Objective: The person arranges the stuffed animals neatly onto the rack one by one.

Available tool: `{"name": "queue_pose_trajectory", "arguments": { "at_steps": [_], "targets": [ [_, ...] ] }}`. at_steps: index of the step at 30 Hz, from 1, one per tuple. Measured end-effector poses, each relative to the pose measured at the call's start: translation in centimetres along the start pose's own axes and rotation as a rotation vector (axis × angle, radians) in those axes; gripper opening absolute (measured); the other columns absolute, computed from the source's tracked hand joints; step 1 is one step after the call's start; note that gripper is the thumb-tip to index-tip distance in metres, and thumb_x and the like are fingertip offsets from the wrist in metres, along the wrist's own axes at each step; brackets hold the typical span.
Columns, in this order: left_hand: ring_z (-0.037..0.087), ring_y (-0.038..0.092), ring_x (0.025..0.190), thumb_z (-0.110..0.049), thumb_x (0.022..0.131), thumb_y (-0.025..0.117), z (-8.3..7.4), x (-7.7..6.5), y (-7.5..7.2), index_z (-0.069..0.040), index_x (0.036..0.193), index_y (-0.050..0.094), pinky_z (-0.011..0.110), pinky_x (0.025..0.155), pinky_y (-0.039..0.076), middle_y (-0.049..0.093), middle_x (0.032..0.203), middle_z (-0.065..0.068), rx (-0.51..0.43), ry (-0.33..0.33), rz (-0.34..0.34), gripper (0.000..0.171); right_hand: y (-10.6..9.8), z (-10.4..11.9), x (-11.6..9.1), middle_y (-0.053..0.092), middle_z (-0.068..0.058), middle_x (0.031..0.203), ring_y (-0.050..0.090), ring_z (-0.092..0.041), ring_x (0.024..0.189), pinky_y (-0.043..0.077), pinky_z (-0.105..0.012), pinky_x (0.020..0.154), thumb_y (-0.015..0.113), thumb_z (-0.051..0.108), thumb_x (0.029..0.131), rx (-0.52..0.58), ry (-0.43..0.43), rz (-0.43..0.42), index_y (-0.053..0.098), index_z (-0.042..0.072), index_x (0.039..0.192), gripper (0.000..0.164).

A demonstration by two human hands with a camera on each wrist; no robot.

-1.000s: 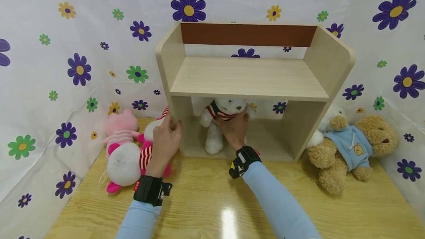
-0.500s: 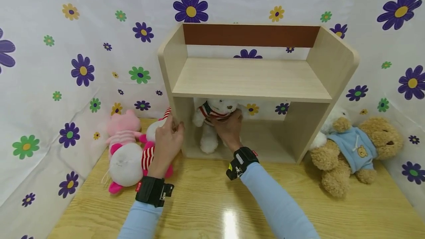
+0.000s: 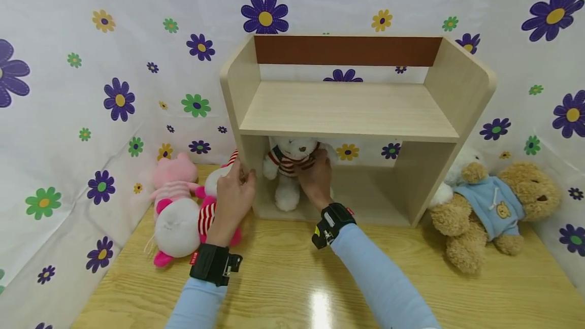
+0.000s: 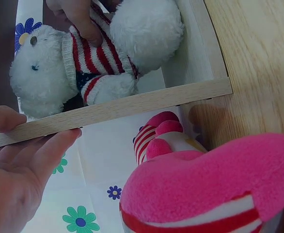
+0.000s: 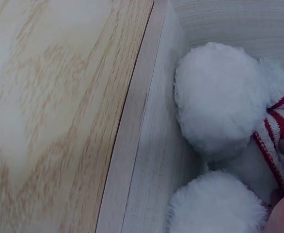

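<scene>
Two black wrist straps [image 3: 210, 264] show, each with a small red tag [image 3: 194, 258] whose lettering is too small to read. One white bear [image 3: 287, 171] in a striped shirt sits upright in the lower compartment of the two-level shelf [image 3: 347, 108]; the right hand [image 3: 315, 176] grips it by the shirt, thumb pressed into the knit. The left hand [image 3: 235, 201] pinches the side panel [image 4: 132, 104] between thumb and fingers — that panel stands between it and the bear. Beyond the left hand, on its outer side, lie at least two plush toys: a pink toy [image 3: 175, 172] and a white-and-pink toy [image 3: 177, 230] (partly hidden by that hand). Well to the right hand's right, a brown bear [image 3: 492, 209] in blue lies on the tabletop [image 3: 274, 278], a white toy [image 3: 463, 159] behind it.
</scene>
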State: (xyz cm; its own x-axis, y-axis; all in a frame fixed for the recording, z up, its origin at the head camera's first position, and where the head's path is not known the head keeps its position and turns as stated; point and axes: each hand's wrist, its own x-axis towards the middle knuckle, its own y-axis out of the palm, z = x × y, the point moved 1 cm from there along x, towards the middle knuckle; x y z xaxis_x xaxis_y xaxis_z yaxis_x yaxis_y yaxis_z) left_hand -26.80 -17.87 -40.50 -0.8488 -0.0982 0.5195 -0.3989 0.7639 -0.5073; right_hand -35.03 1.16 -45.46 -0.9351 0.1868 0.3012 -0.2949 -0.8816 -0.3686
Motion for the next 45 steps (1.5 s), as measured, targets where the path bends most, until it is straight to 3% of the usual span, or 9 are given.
{"name": "queue_pose_trajectory", "arguments": {
  "at_steps": [5, 10, 12, 17, 19, 22, 25, 30, 45],
  "targets": [
    [0.037, 0.077, 0.091, -0.015, 0.1, 0.058, -0.1, 0.0, 0.1, -0.004, 0.137, 0.056, 0.052, 0.07, 0.062, 0.072, 0.117, 0.028, -0.002, -0.003, 0.007, 0.038, -0.4, 0.0, 0.1, 0.069, -0.02, 0.113, 0.069, -0.035, 0.103, 0.056, -0.046, 0.081, 0.077, 0.022, 0.091, -0.053, -0.051, 0.028, 0.054, 0.004, 0.129, 0.048],
    [0.036, 0.077, 0.09, -0.015, 0.101, 0.058, -0.1, 0.0, 0.2, -0.003, 0.135, 0.056, 0.051, 0.069, 0.062, 0.073, 0.117, 0.027, 0.003, -0.005, 0.008, 0.037, -1.4, 0.3, -0.1, 0.072, -0.019, 0.1, 0.07, -0.031, 0.08, 0.053, -0.039, 0.064, 0.07, 0.018, 0.095, -0.132, -0.09, 0.086, 0.059, 0.001, 0.128, 0.039],
    [0.037, 0.077, 0.091, -0.015, 0.101, 0.058, -0.1, 0.0, 0.2, -0.003, 0.134, 0.057, 0.052, 0.07, 0.061, 0.073, 0.117, 0.027, 0.006, -0.007, 0.004, 0.036, -1.8, 0.4, -0.4, 0.072, -0.019, 0.095, 0.069, -0.031, 0.073, 0.052, -0.039, 0.058, 0.066, 0.018, 0.097, -0.226, -0.113, 0.095, 0.061, 0.001, 0.13, 0.038],
    [0.037, 0.077, 0.093, -0.016, 0.101, 0.058, -0.1, -0.1, 0.2, -0.005, 0.134, 0.057, 0.052, 0.072, 0.062, 0.072, 0.118, 0.027, 0.003, -0.027, 0.006, 0.035, -3.0, 0.8, -1.9, 0.072, -0.021, 0.106, 0.07, -0.038, 0.087, 0.057, -0.051, 0.06, 0.066, 0.021, 0.097, -0.487, -0.225, 0.043, 0.068, 0.007, 0.131, 0.036],
    [0.037, 0.077, 0.093, -0.017, 0.101, 0.058, -0.1, -0.1, 0.2, -0.005, 0.134, 0.057, 0.052, 0.072, 0.062, 0.073, 0.117, 0.027, 0.007, -0.027, 0.01, 0.035, -3.2, 0.9, -2.7, 0.072, -0.019, 0.115, 0.07, -0.039, 0.097, 0.059, -0.053, 0.064, 0.067, 0.021, 0.097, -0.539, -0.3, 0.037, 0.07, 0.009, 0.127, 0.033],
    [0.036, 0.077, 0.086, -0.017, 0.101, 0.058, -0.1, -0.1, 0.2, -0.005, 0.131, 0.058, 0.051, 0.067, 0.061, 0.074, 0.112, 0.027, 0.02, -0.016, 0.003, 0.033, -3.3, 1.0, -3.6, 0.069, -0.015, 0.127, 0.068, -0.037, 0.111, 0.061, -0.052, 0.072, 0.067, 0.018, 0.097, -0.56, -0.42, 0.104, 0.071, 0.009, 0.126, 0.031],
    [0.036, 0.077, 0.085, -0.015, 0.1, 0.059, -0.1, -0.1, 0.2, -0.003, 0.129, 0.059, 0.051, 0.066, 0.061, 0.075, 0.11, 0.027, 0.029, -0.002, -0.013, 0.032, -3.1, 0.9, -4.1, 0.062, -0.015, 0.141, 0.062, -0.038, 0.126, 0.06, -0.051, 0.084, 0.066, 0.017, 0.097, -0.556, -0.487, 0.226, 0.066, 0.011, 0.136, 0.039],
    [0.04, 0.076, 0.096, -0.016, 0.098, 0.06, -0.3, 0.2, 0.0, -0.002, 0.131, 0.059, 0.054, 0.076, 0.062, 0.073, 0.115, 0.028, 0.018, -0.022, -0.01, 0.035, -2.8, 0.5, -4.1, 0.046, -0.016, 0.159, 0.047, -0.041, 0.143, 0.055, -0.058, 0.095, 0.063, 0.017, 0.099, -0.535, -0.468, 0.36, 0.056, 0.011, 0.147, 0.049],
    [0.044, 0.074, 0.101, -0.015, 0.098, 0.061, -0.3, 0.5, 0.1, 0.003, 0.123, 0.062, 0.057, 0.083, 0.06, 0.074, 0.113, 0.028, 0.058, -0.032, -0.008, 0.031, -2.1, 0.3, -2.6, 0.039, -0.017, 0.163, 0.041, -0.042, 0.147, 0.051, -0.06, 0.102, 0.058, 0.02, 0.102, -0.562, -0.422, 0.454, 0.049, 0.013, 0.153, 0.052]
  ]
}}
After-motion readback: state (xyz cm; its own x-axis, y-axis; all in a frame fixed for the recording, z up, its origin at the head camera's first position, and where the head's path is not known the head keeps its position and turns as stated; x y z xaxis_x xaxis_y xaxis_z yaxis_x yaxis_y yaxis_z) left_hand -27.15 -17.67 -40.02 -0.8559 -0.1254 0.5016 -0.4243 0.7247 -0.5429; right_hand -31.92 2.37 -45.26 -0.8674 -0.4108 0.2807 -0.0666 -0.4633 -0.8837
